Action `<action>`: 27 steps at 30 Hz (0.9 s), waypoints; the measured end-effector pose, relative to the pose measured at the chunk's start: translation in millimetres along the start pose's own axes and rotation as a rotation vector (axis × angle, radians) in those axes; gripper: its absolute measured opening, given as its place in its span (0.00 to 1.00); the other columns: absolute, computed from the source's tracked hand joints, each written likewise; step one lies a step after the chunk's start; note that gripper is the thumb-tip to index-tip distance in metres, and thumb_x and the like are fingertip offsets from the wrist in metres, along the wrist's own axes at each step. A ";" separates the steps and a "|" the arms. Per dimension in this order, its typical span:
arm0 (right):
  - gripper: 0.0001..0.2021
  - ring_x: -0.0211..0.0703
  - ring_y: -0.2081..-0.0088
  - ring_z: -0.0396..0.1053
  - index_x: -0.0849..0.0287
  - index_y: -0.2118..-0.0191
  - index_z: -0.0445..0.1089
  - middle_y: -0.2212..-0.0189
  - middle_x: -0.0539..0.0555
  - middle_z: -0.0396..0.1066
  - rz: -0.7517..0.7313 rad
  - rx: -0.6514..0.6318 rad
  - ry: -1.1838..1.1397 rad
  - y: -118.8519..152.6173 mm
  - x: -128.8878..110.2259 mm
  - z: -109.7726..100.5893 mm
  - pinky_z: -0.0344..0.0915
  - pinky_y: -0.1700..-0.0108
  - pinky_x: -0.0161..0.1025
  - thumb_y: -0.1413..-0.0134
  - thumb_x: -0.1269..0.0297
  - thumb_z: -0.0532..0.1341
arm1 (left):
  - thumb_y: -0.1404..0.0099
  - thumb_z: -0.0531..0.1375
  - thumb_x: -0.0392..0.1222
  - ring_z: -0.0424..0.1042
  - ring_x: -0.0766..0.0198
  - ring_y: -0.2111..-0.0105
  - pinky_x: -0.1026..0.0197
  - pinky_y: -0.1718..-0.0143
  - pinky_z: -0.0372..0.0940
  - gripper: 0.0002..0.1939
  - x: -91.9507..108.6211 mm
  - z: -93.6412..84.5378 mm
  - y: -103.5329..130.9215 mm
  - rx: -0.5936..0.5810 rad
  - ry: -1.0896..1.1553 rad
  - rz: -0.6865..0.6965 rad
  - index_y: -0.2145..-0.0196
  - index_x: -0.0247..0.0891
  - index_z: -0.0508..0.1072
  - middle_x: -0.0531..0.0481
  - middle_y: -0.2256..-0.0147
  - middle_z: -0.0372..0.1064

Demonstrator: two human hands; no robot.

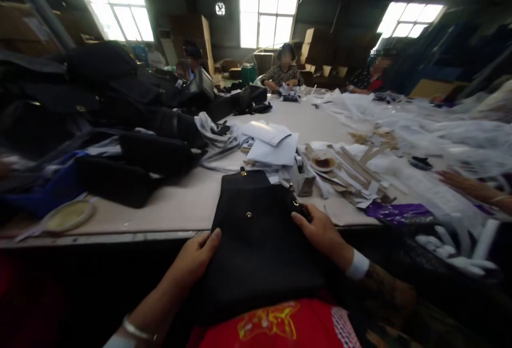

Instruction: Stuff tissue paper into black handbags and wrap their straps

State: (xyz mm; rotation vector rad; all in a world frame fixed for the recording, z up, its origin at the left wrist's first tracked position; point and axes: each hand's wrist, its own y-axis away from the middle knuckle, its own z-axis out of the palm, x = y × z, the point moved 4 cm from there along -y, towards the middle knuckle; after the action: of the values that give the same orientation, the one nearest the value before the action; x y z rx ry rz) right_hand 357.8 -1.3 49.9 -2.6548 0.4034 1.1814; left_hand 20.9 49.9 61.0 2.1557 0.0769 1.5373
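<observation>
A black bag (264, 247) with gold metal fittings rests in front of my body, its upper part reaching over the table's front edge. Its flap is raised and a small gold stud shows on the front. My left hand (199, 255) grips the bag's left side, thumb on the front face. On the right side, my right hand (320, 231) holds the bag near its upper edge, by a gold ring. The fingers behind the bag are hidden.
Black bags (156, 151) pile up at the left, beside a blue bin (56, 188) and a round dish (70, 216). White papers (274, 148), cardboard strips (356, 169) and plastic wrap (452, 135) cover the table. Another person's hand (468, 185) reaches in from the right; people sit across.
</observation>
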 end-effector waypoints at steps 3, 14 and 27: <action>0.23 0.55 0.55 0.74 0.63 0.50 0.72 0.56 0.63 0.77 0.004 0.021 0.086 -22.4 -9.9 1.3 0.68 0.52 0.48 0.39 0.48 0.59 | 0.40 0.60 0.68 0.79 0.44 0.63 0.53 0.64 0.74 0.30 13.3 4.3 -24.6 0.057 0.139 -0.072 0.69 0.34 0.81 0.38 0.70 0.80; 0.19 0.56 0.54 0.71 0.64 0.50 0.70 0.57 0.65 0.73 -0.102 0.043 0.373 -30.6 -10.5 26.0 0.67 0.51 0.47 0.36 0.52 0.57 | 0.40 0.63 0.60 0.78 0.44 0.58 0.50 0.54 0.70 0.22 15.7 18.3 -48.4 0.194 -0.099 0.114 0.65 0.35 0.80 0.38 0.62 0.81; 0.13 0.49 0.62 0.72 0.60 0.63 0.73 0.65 0.58 0.76 -0.003 -0.015 0.281 -55.5 -24.5 17.6 0.65 0.59 0.41 0.42 0.55 0.62 | 0.39 0.57 0.71 0.78 0.45 0.57 0.50 0.54 0.72 0.34 34.8 18.2 -45.6 0.153 0.015 0.096 0.59 0.35 0.79 0.39 0.61 0.80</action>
State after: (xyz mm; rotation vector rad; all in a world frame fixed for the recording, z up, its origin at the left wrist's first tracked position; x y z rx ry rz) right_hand 348.2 60.1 60.9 -2.8403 0.4357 0.8120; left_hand 60.5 94.7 67.9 2.2963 0.0997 1.6501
